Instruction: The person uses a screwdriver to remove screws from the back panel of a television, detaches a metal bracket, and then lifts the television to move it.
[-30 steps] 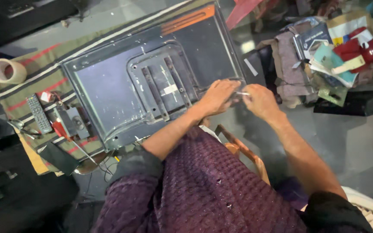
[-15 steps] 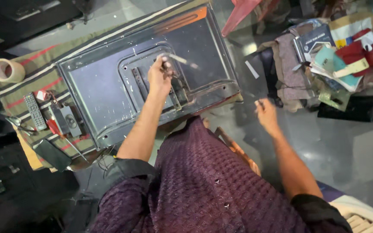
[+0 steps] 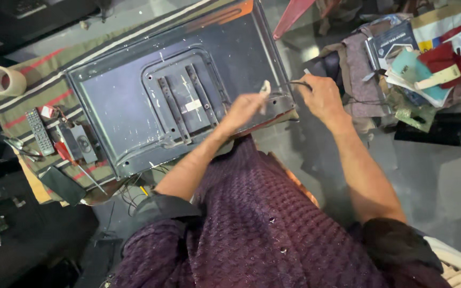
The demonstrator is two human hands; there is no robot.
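Striped cloth (image 3: 25, 101) pads the flat-screen back panel (image 3: 124, 101), lying face-down: broad, stiff, probably heavy, best lifted by its edges. Left hand (image 3: 244, 109) fingers pinch a small pale piece (image 3: 265, 90) at its corner; right hand (image 3: 321, 96) fingers clamp a thin dark tool (image 3: 299, 82).

- One TV back panel (image 3: 129, 101), lying face down on a striped cloth (image 3: 28, 90).
- Two hands: left hand (image 3: 244, 109) on the panel's near right corner, right hand (image 3: 321, 96) just right of the panel.
- One tape roll (image 3: 5, 81), left of the panel.
- One remote (image 3: 39, 131), left of the panel, below the roll.
- Two mounting bars (image 3: 169, 106) at the panel's middle.
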